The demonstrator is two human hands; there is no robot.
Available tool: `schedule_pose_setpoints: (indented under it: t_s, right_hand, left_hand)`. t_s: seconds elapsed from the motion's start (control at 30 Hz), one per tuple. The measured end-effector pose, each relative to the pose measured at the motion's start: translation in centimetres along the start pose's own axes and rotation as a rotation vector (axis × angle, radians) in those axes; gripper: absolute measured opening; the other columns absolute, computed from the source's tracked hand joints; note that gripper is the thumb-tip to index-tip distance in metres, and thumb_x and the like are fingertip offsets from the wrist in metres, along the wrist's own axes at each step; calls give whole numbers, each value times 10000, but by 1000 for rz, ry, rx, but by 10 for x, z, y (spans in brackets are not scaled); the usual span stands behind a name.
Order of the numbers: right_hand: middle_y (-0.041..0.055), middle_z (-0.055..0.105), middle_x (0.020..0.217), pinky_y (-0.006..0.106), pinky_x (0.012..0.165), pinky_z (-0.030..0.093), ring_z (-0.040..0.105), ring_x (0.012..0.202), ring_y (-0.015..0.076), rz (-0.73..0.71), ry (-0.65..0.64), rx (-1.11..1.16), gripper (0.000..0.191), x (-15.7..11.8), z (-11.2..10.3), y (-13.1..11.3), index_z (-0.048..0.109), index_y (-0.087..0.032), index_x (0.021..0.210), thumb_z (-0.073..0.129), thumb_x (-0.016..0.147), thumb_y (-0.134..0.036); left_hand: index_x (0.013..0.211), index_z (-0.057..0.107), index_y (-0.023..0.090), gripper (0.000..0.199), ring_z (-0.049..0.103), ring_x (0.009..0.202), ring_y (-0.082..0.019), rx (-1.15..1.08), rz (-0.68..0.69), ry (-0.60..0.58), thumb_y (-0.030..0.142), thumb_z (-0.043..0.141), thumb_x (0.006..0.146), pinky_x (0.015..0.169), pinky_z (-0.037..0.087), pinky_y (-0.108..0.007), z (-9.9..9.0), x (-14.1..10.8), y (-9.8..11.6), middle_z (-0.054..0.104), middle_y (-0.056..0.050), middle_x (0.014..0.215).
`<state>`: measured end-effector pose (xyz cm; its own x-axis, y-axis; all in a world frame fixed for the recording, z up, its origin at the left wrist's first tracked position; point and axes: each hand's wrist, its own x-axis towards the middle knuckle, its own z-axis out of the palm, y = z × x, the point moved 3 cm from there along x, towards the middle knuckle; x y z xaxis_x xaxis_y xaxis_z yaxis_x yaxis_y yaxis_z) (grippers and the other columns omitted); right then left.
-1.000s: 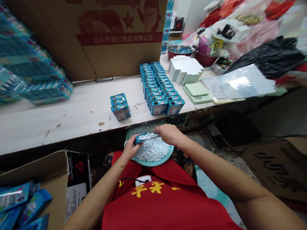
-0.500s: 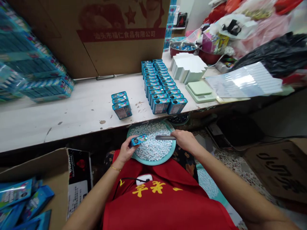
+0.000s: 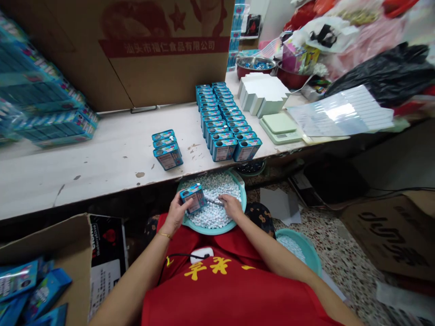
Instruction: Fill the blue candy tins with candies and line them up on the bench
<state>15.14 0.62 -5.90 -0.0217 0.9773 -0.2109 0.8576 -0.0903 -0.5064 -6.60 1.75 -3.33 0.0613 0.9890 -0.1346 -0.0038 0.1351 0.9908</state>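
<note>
My left hand (image 3: 175, 213) is closed around a small blue tin (image 3: 194, 199), tilted so its printed side faces me. The tin is over a turquoise basin (image 3: 242, 192) filled with small white and pale blue candies (image 3: 211, 216). My right hand (image 3: 232, 207) is low over the candies, fingers closed on a narrow metal scoop (image 3: 217, 200). Only a bit of the scoop shows beside the fingers. On the table behind, a short row of blue tins (image 3: 168, 156) stands left of a longer double row of tins (image 3: 224, 147).
On the white table (image 3: 112, 158) are a pale green scale (image 3: 280, 129), folded white card (image 3: 264, 93) and wrapped blue packs (image 3: 61, 129). A large carton (image 3: 170, 86) stands behind. Lower left, an open box (image 3: 73, 258) holds blue packs; another turquoise basin (image 3: 311, 253) is at lower right.
My right hand has moved left and down, bringing the scoop into the candies. My left hand has turned the tin, so its side now faces me. The view has shifted slightly.
</note>
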Motion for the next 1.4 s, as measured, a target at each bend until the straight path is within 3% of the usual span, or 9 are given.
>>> schedule_pose_setpoints:
  t_s: [0.2,0.37,0.5,0.67,0.87,1.4]
  right_hand:
    - [13,668,1024,251,823,428,585,964,152,-103,35,85,241,-10,-56,3,655,-230,965,448,841,-230]
    - [8,673,1019,246,824,426,590,949,149,-211,21,9,262,-17,-104,-28,670,-232,965,445,833,-218]
    - [6,667,1037,255,796,430,583,970,170,-261,-95,-211,302,-20,-123,-64,674,-273,982,417,830,-221]
    - [57,662,1009,309,745,441,589,956,225,-261,-203,-507,379,-25,-137,-101,661,-281,1000,418,757,-122]
    - [132,666,907,312,677,464,626,845,243,-352,-193,-604,303,-30,-139,-127,666,-171,895,399,762,-114]
    - [123,650,882,303,639,456,627,809,235,-418,-144,-616,289,-35,-141,-127,641,-173,885,363,817,-140]
  left_hand:
    - [1084,504,167,468,570,961,-191,278,145,40,358,636,677,895,432,-337,-32,-7,18,606,-56,1027]
    - [1075,523,165,419,571,939,-195,437,196,2,326,607,697,881,430,-335,-18,-9,18,612,-58,1009]
    - [1089,527,186,400,565,970,-206,532,244,-44,291,582,707,895,420,-345,0,-7,16,610,-62,1039]
    - [1111,529,196,422,568,975,-209,594,254,-59,262,577,697,891,428,-347,6,-6,14,611,-60,1047]
    - [1112,542,207,439,553,1029,-220,630,296,-65,229,579,675,923,411,-356,5,-6,11,606,-61,1096]
    - [1088,547,195,416,557,1006,-206,557,294,-81,239,591,676,921,410,-351,6,-2,7,602,-62,1078]
